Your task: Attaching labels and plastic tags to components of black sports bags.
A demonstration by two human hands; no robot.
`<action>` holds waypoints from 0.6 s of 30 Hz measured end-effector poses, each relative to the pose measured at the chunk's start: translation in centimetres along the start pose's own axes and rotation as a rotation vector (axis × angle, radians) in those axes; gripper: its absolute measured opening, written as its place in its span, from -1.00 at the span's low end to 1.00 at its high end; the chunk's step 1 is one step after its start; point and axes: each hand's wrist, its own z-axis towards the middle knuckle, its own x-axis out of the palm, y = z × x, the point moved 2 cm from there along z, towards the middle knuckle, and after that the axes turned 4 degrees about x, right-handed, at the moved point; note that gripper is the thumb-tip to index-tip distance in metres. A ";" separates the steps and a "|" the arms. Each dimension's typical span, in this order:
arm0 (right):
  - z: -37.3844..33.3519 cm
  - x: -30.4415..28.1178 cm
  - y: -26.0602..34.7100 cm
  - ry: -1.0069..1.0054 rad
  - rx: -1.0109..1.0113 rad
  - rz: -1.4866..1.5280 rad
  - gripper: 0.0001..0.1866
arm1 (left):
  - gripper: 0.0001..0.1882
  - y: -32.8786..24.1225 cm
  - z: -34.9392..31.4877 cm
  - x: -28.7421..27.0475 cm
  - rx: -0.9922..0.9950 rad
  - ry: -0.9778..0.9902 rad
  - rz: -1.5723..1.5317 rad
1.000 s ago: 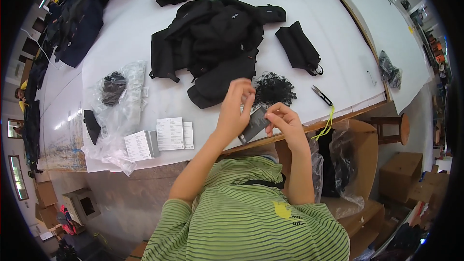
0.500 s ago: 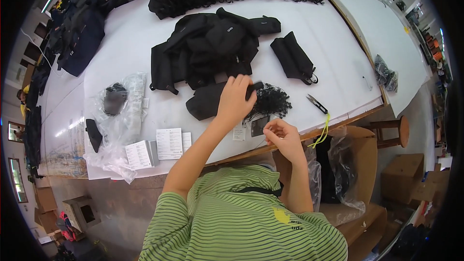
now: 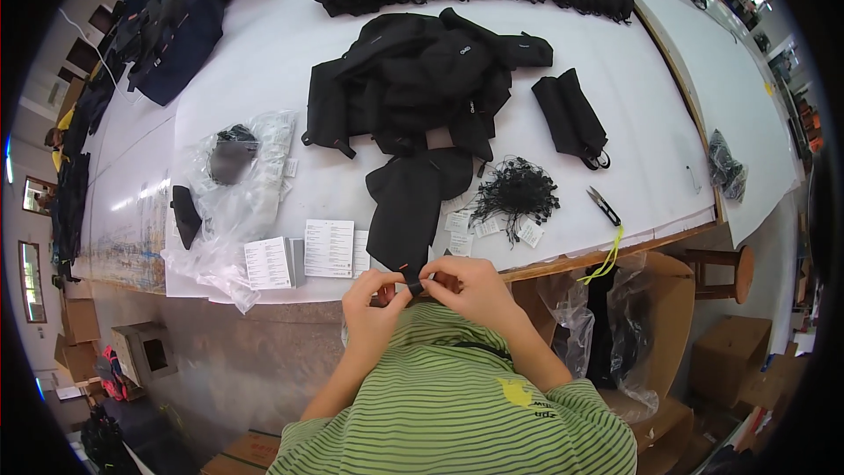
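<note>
A black fabric pouch point(image 3: 406, 211) lies on the white table, its narrow end drawn to the near edge. My left hand point(image 3: 373, 306) and my right hand point(image 3: 472, 292) pinch that end between thumbs and fingers, close together. What lies between the right fingertips is too small to make out apart from the fabric. Right of the pouch is a tangle of black tag strings point(image 3: 519, 192), with white printed tags point(image 3: 461, 237) next to it. Behind the pouch is a heap of black fabric pieces point(image 3: 409, 79).
Thread snips point(image 3: 604, 206) with a yellow-green cord rest near the right edge, below another black pouch point(image 3: 570, 119). Stacks of printed cards point(image 3: 330, 248) and a clear plastic bag point(image 3: 272, 154) are at left. An open carton point(image 3: 664, 312) stands below the table, by a stool point(image 3: 738, 273).
The pouch has been turned and pulled toward me. My left hand came back from its top, and both hands now grip its near end. My view has shifted somewhat.
</note>
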 end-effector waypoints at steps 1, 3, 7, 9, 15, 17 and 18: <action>-0.1 0.3 0.2 -0.006 -0.034 -0.006 -0.89 | -0.84 -0.2 -0.1 -0.2 -0.111 -0.016 -0.110; -0.1 0.7 0.4 -0.013 -0.067 -0.016 -0.89 | -0.86 0.0 -0.2 -0.2 -0.221 -0.031 -0.226; -0.4 1.5 0.6 -0.084 -0.146 -0.023 -0.88 | -0.84 0.4 -0.1 -0.6 -0.148 -0.049 -0.326; -0.7 1.9 0.4 -0.106 -0.146 -0.008 -0.88 | -0.85 0.6 0.0 -0.7 -0.144 -0.028 -0.355; -1.3 2.0 0.4 -0.064 0.072 0.103 -0.88 | -0.86 0.6 0.0 -1.0 -0.074 -0.045 -0.416; -1.3 1.9 -0.1 -0.044 0.107 0.102 -0.87 | -0.87 0.8 -0.1 -0.8 -0.069 -0.023 -0.438; -1.0 2.1 -0.4 -0.035 0.115 0.101 -0.87 | -0.87 1.0 0.0 -0.7 -0.080 -0.027 -0.440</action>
